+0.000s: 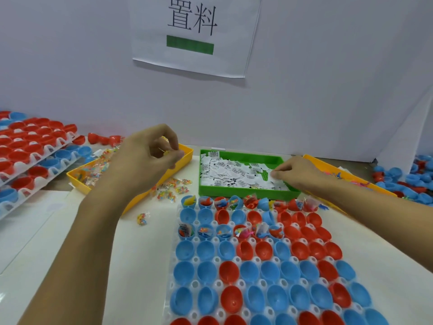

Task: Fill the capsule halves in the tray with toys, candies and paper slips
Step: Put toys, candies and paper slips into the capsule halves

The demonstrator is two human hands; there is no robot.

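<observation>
Bare desk (pixel 77 233) is lying open front-left, w/ only a stray candy packet (pixel 142 219) sitting on it. The capsule tray (pixel 234 254) is filling the front-right. Behind it, yellow bin (pixel 187 152), green bin (pixel 243 158) & a 2nd yellow bin (pixel 314 159) are standing nearly side by side, blocking the back. Left hand (pixel 150 156) is hovering over the yellow bin, right hand (pixel 293 171) reaching into the green one. Stacked trays (pixel 42 158) are crowding far left.
</observation>
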